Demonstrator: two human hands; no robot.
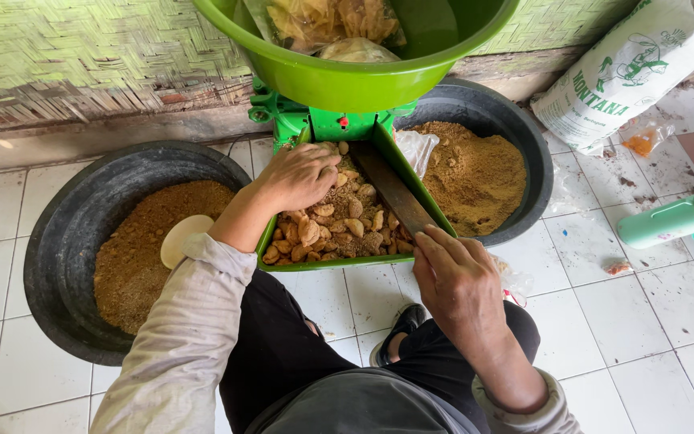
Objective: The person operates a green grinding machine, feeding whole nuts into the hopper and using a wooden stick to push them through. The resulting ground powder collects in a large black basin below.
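A green trough slopes from a green machine toward me, filled with several brown crackers and crumbs. My left hand rests palm down on the crackers near the trough's upper end, fingers curled into the pile. My right hand grips the lower end of a flat dark wooden stick that lies along the trough's right side. I sit on the floor with the trough's low end over my knees.
A green basin with bagged crackers sits above the machine. Black tubs of brown meal stand left and right; the left one holds a pale scoop. A white sack and a teal bottle lie on the tiled floor.
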